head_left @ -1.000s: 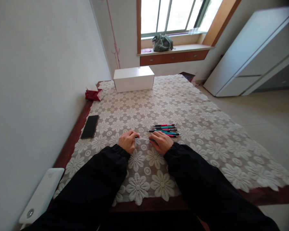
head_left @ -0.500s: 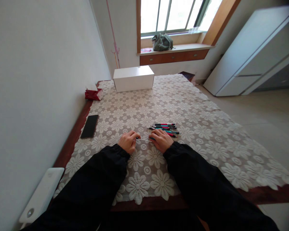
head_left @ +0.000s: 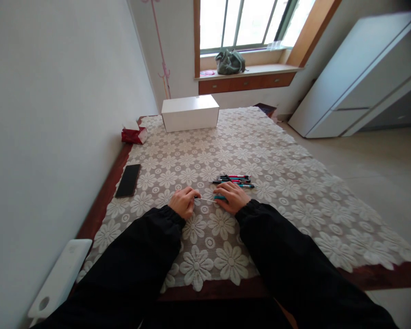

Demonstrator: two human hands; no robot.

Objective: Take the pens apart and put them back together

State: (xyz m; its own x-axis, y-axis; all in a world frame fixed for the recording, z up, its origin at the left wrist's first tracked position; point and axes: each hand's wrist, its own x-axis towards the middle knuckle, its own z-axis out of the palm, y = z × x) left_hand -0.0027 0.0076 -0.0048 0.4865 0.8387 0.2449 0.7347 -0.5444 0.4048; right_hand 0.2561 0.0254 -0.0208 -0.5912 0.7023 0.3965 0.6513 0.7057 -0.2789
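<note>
Near the front edge of the dark wooden table (head_left: 101,201), on its white floral lace cloth (head_left: 294,183), we are working one pen apart or together; which, we cannot tell. We are pinching the thin white refill rod (head_left: 207,199) at its end in our closed left hand (head_left: 182,202), and our right hand (head_left: 233,197) is curling shut over the teal pen barrel (head_left: 220,197). Rod and barrel are lying in line, just meeting. Just beyond the right hand, the small cluster of red, teal and black pens (head_left: 233,180) is waiting, so in our judgement most of the work is remaining. Farther back, the black phone (head_left: 128,180) and the white cardboard box (head_left: 190,112) are sitting untouched.
</note>
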